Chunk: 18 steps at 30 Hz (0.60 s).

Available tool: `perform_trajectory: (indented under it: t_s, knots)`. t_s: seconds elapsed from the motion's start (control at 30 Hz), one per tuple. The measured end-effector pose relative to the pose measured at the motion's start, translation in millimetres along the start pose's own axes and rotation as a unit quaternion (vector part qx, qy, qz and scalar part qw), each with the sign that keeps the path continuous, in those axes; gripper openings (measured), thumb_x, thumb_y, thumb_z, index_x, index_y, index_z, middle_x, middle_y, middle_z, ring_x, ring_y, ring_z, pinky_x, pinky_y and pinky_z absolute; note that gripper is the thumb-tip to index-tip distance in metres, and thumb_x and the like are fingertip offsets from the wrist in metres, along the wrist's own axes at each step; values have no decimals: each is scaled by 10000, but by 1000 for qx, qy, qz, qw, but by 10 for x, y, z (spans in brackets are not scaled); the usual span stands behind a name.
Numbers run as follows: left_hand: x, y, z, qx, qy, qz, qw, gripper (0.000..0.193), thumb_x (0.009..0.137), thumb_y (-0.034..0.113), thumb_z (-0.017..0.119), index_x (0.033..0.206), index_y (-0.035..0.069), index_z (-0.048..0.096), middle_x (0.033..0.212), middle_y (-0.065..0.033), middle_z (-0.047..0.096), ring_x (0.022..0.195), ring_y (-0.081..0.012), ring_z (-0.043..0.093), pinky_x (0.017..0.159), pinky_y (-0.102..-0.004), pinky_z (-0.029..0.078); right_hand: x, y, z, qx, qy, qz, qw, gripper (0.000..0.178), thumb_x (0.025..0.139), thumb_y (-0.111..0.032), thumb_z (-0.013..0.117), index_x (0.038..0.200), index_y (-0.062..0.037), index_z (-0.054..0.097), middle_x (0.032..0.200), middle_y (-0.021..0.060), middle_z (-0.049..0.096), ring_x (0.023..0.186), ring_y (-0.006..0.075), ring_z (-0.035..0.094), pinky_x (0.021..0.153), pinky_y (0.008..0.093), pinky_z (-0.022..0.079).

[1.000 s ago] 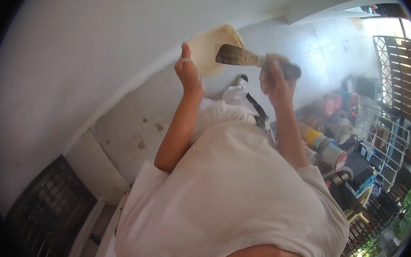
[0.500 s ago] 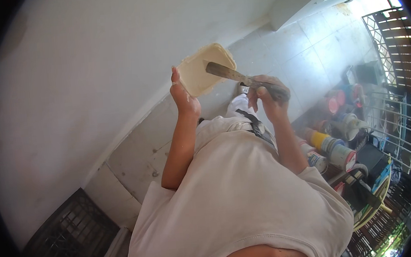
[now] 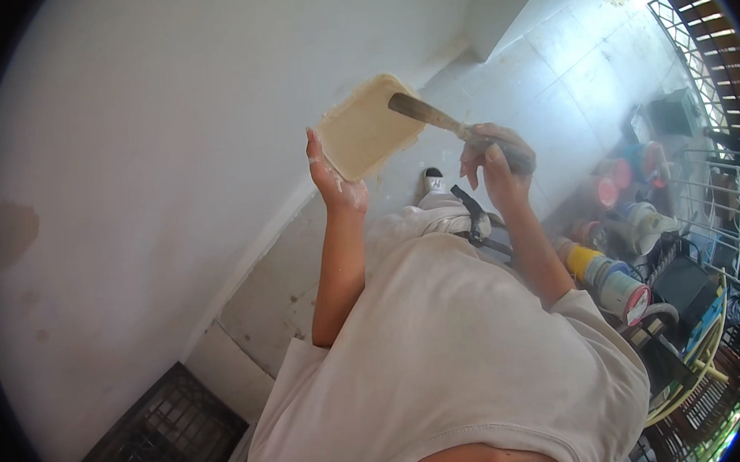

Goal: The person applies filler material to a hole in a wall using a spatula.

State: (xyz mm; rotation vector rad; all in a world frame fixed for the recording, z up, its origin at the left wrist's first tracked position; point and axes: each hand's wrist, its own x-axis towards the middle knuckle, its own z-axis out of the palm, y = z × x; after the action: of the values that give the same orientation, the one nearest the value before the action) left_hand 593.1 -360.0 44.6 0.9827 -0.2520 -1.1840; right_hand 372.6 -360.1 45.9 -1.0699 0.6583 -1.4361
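Observation:
My left hand holds a shallow cream-coloured tray by its lower edge, tilted up in front of a white wall. My right hand grips the handle of a flat-bladed tool, a putty knife or brush. Its blade tip rests on the tray's right side. Both hands are raised in front of my white shirt, about a hand's width apart.
A tiled floor runs along the wall's base. Paint cans and buckets crowd the right side beside a wire rack. A black plastic crate sits lower left. A metal gate stands at the upper right.
The view has swung, so the tray and both hands sit more to the middle and lower. The tool's blade has moved from above the tray onto its right side.

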Motion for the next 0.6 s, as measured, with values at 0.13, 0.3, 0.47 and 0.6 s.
perform_trajectory:
  t_s: [0.13, 0.3, 0.47, 0.6]
  knots:
    - [37, -131, 90, -22, 0, -1, 1000, 505, 955, 475, 457, 1244, 69, 541, 1221, -51, 576, 1158, -206, 525, 985, -376, 405, 109, -27, -205, 66, -9, 73, 995, 480, 958, -311, 580, 1169, 121, 575, 821, 210, 641, 634, 219, 631, 440, 256, 460]
    - [151, -410, 86, 1, -1, -29, 1000, 539, 956, 493, 450, 1272, 64, 527, 1252, -62, 574, 1171, -214, 528, 1001, -382, 401, 258, 9, -566, -25, 6, 137, 990, 466, 952, -309, 584, 1153, 111, 586, 818, 201, 651, 607, 213, 629, 429, 257, 457]
    - [278, -574, 269, 54, -26, -89, 994, 581, 973, 512, 415, 1315, 47, 485, 1291, -81, 554, 1197, -229, 526, 1014, -393, 409, 282, -30, -633, -46, 99, 158, 981, 410, 961, -278, 579, 1116, 101, 609, 792, 162, 656, 602, 169, 625, 445, 248, 454]
    - [371, -628, 200, -17, -98, -78, 992, 582, 963, 516, 448, 1320, 57, 481, 1303, -69, 547, 1215, -239, 514, 1001, -406, 423, 146, -50, -474, 41, 142, 107, 983, 432, 984, -286, 529, 1208, 83, 552, 780, 146, 646, 577, 177, 619, 435, 250, 443]
